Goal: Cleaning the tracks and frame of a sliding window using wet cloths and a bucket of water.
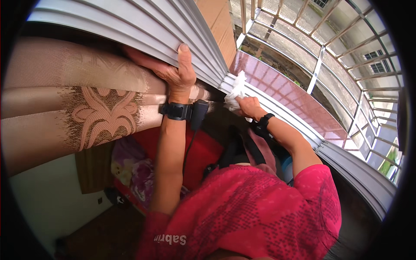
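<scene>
My left hand [178, 74] grips the lower edge of a white ribbed window frame [143, 27], its thumb on the ribbed face. Its fingers reach behind that edge and are partly hidden. In my right hand [250, 107] is a crumpled white cloth [236, 90], pressed against the white sill track [281, 112] near the frame's corner. Fingers are closed round the cloth. A beige patterned curtain [104, 104] hangs beside my left hand and forearm.
Beyond the track runs a reddish polished ledge [286, 93], bounded by metal window bars [318, 69]. A tan panel [218, 26] stands beside the frame. Below lies a bed with a red cover [195, 154] and floral bedding [141, 173].
</scene>
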Tool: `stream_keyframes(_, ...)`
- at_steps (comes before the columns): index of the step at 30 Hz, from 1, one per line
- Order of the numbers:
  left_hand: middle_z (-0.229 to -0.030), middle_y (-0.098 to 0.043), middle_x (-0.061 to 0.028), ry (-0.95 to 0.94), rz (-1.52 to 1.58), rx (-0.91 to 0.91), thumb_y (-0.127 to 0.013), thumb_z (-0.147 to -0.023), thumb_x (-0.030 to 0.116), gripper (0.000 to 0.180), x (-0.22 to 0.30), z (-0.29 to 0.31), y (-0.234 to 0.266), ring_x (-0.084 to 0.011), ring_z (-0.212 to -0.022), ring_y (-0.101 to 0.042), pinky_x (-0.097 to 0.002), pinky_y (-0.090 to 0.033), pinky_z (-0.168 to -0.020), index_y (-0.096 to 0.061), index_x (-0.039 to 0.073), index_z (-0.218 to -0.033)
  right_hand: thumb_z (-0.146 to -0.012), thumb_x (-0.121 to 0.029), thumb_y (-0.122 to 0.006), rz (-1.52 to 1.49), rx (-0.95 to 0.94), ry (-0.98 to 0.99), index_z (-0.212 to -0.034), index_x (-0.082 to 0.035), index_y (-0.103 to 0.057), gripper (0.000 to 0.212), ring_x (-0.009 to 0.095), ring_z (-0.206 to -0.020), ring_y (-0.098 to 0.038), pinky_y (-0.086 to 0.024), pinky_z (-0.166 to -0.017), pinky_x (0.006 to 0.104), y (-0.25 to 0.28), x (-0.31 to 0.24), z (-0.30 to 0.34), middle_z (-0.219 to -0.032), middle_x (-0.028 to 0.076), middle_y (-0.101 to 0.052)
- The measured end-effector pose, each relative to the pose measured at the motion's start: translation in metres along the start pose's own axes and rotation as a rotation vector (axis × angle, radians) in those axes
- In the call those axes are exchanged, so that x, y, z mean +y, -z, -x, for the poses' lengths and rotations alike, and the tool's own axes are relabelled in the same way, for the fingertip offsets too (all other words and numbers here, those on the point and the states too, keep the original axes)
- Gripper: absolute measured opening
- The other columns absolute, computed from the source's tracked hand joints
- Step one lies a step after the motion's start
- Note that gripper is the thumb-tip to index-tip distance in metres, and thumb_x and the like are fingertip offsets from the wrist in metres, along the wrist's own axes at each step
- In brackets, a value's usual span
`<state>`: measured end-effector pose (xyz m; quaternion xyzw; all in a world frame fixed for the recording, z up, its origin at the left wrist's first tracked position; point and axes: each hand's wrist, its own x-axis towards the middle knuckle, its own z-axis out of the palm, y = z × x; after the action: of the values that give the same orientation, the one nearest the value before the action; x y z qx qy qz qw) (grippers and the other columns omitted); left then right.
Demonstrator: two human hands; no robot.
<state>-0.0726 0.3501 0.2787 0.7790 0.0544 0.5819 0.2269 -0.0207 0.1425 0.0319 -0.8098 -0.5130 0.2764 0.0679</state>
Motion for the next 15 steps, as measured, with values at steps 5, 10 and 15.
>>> stream_keyframes(5, -0.146, -0.012, -0.0274, -0.047, -0.069, -0.024, -0.063, -0.079, 0.025, 0.099, -0.002, -0.002, 0.003, -0.0358, -0.135, -0.019, -0.0467, -0.015, -0.111, 0.005, -0.006, -0.143, -0.073, -0.032, -0.068, -0.013, 0.001, -0.083, -0.114, -0.015, -0.052, 0.046, 0.034, -0.082, -0.064, -0.048, -0.069, 0.0458, -0.006, 0.026, 0.06, -0.084, 0.015, -0.065)
stream_keyframes(10, -0.143, -0.016, -0.028, -0.029, -0.029, 0.05, -0.067, -0.075, 0.034, 0.101, 0.004, -0.005, 0.002, -0.0384, -0.132, -0.02, -0.049, -0.015, -0.11, -0.004, -0.006, -0.143, -0.073, -0.037, -0.067, 0.043, 0.009, -0.208, -0.11, -0.017, -0.056, 0.043, 0.033, -0.076, -0.065, -0.05, -0.066, 0.0441, -0.018, 0.062, 0.14, -0.08, 0.015, -0.066)
stream_keyframes(15, -0.136, -0.027, -0.024, -0.057, -0.147, 0.027, -0.069, -0.073, 0.026, 0.094, 0.004, -0.004, 0.007, -0.0349, -0.124, -0.032, -0.0465, -0.027, -0.106, -0.012, -0.002, -0.143, -0.071, -0.032, -0.067, 0.089, 0.008, -0.363, -0.109, -0.018, -0.057, 0.042, 0.033, -0.076, -0.065, -0.05, -0.066, 0.0445, -0.029, 0.102, 0.228, -0.08, 0.015, -0.066)
